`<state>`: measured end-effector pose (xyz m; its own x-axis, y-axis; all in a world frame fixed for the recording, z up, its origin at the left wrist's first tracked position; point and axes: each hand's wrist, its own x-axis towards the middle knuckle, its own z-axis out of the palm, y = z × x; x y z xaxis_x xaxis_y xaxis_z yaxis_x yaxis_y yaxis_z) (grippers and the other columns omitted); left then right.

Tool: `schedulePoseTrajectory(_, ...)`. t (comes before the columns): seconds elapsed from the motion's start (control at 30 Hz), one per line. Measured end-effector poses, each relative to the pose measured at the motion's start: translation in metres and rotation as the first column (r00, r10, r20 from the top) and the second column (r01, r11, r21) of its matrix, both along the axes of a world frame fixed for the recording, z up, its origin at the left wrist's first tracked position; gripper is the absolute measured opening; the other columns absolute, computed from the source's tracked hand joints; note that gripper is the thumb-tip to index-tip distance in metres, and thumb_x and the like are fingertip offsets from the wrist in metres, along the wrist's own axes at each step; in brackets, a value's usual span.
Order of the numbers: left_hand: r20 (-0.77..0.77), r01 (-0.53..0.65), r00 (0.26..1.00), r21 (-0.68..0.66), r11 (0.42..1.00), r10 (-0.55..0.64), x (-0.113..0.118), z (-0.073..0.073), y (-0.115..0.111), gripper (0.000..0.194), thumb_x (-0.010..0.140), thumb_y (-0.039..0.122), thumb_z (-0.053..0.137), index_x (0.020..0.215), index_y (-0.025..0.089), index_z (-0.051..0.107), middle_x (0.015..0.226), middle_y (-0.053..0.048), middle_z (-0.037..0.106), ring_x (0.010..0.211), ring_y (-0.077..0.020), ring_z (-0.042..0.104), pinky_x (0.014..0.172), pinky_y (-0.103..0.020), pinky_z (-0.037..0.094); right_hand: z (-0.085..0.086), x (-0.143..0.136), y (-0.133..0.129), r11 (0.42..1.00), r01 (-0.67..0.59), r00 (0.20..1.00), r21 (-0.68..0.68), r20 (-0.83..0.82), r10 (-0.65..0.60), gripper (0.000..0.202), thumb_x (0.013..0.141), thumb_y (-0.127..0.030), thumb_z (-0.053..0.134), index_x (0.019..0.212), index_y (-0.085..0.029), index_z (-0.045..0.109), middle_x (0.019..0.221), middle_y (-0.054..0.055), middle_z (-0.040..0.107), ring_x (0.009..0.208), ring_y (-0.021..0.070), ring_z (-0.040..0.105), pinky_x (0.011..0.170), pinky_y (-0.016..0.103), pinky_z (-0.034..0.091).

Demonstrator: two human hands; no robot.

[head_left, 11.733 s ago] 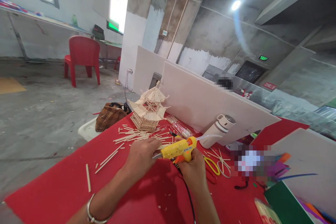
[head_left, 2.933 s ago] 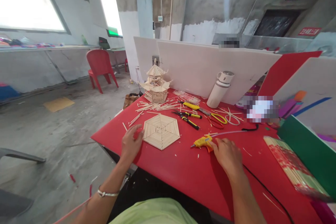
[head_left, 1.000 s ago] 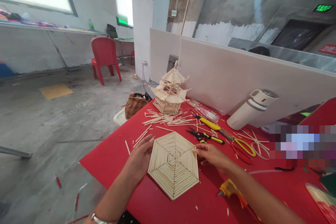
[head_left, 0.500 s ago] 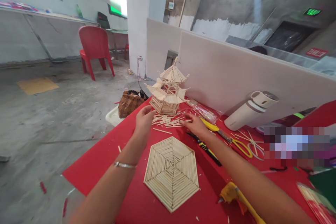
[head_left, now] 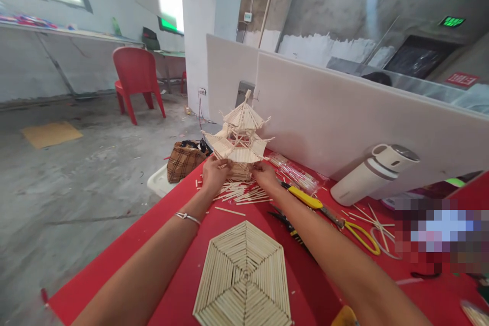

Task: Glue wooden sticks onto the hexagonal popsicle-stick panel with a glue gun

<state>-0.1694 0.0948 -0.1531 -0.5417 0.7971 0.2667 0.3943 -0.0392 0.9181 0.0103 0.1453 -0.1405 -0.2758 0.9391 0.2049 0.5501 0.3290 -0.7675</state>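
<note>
A model pagoda (head_left: 244, 153) built of thin wooden sticks stands at the far end of the red table. My left hand (head_left: 215, 172) grips its lower left side, under the wide roof. On the opposite side my right hand (head_left: 264, 174) is closed on the base, its fingertips partly hidden by the eaves. Loose wooden sticks (head_left: 244, 192) lie in front of the pagoda, between my wrists. Nearer to me a flat hexagonal stick panel (head_left: 244, 275) rests on the table, its lower edge cut off by the frame.
Yellow-handled scissors (head_left: 359, 237), a yellow-and-black cutter (head_left: 305, 197) and black-and-yellow pliers (head_left: 286, 224) lie right of the panel. A cream bottle (head_left: 372, 175) leans by the white partition (head_left: 324, 117). A plaid bag (head_left: 187, 160) sits beyond the table's left edge (head_left: 126, 242).
Both hands have moved forward and closed on the pagoda's base. The pagoda stands more upright and slightly left in view. The hexagonal panel appears lower and nearer as the view shifts.
</note>
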Motion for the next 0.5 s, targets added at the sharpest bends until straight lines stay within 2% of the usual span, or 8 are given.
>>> schedulePoseTrajectory(0.07,0.102,-0.013,0.995,0.054,0.998,0.007,-0.004,0.012,-0.001,0.026,0.068,0.04,0.077,0.08,0.017,0.078,0.103,-0.007,0.069,0.092,-0.022,0.065,0.081,-0.028,0.049,0.015,-0.001,-0.004,0.999,-0.032,0.999,0.022,0.027,0.032,0.036,0.088,-0.052,0.052,0.083,-0.021,0.07,0.072,0.001,0.065,0.071,0.0173,0.059,0.063,0.025,0.041)
schedulePoseTrajectory(0.13,0.188,0.003,0.982,0.087,0.996,-0.019,-0.009,0.033,-0.004,0.031,0.065,0.042,0.079,0.08,0.016,0.077,0.092,-0.006,0.069,0.083,-0.0193,0.064,0.073,-0.026,0.048,0.037,-0.001,-0.011,0.997,-0.056,0.997,0.054,0.047,0.054,0.032,0.086,-0.051,0.057,0.085,-0.022,0.071,0.077,0.002,0.064,0.077,0.0179,0.057,0.065,0.025,0.038)
schedulePoseTrajectory(0.23,0.348,0.133,0.926,0.06,0.989,-0.145,-0.014,0.075,-0.012,0.03,0.064,0.041,0.08,0.076,0.014,0.074,0.065,0.0,0.061,0.057,-0.0127,0.054,0.054,-0.024,0.04,0.075,-0.003,-0.023,0.991,-0.102,0.994,0.085,0.047,0.098,0.03,0.084,-0.049,0.062,0.077,-0.02,0.068,0.074,0.001,0.062,0.077,0.0171,0.054,0.065,0.025,0.035)
schedulePoseTrajectory(0.3,0.402,0.167,0.902,0.01,0.986,-0.157,-0.015,0.103,-0.021,0.028,0.064,0.038,0.082,0.073,0.014,0.072,0.052,0.003,0.052,0.048,-0.0106,0.046,0.049,-0.024,0.035,0.099,-0.005,-0.033,0.987,-0.134,0.991,0.088,0.019,0.133,0.032,0.085,-0.048,0.061,0.071,-0.019,0.063,0.068,0.0,0.059,0.071,0.0149,0.051,0.063,0.025,0.034)
schedulePoseTrajectory(0.4,0.488,0.201,0.86,-0.059,0.978,-0.147,-0.012,0.14,-0.039,0.029,0.06,0.036,0.086,0.071,0.014,0.071,0.05,0.001,0.054,0.049,-0.0144,0.051,0.049,-0.026,0.04,0.127,-0.003,-0.047,0.985,-0.158,0.985,0.072,-0.06,0.162,0.035,0.086,-0.05,0.057,0.069,-0.019,0.057,0.063,-0.003,0.053,0.064,0.0119,0.045,0.059,0.024,0.032)
schedulePoseTrajectory(0.5,0.52,0.182,0.843,-0.042,0.982,-0.134,-0.006,0.165,-0.06,0.031,0.054,0.033,0.091,0.066,0.016,0.069,0.052,-0.003,0.059,0.056,-0.021,0.06,0.052,-0.031,0.047,0.146,0.004,-0.064,0.982,-0.189,0.973,0.003,-0.136,0.187,0.038,0.085,-0.053,0.057,0.067,-0.02,0.052,0.055,-0.005,0.043,0.054,0.0095,0.037,0.052,0.024,0.028)
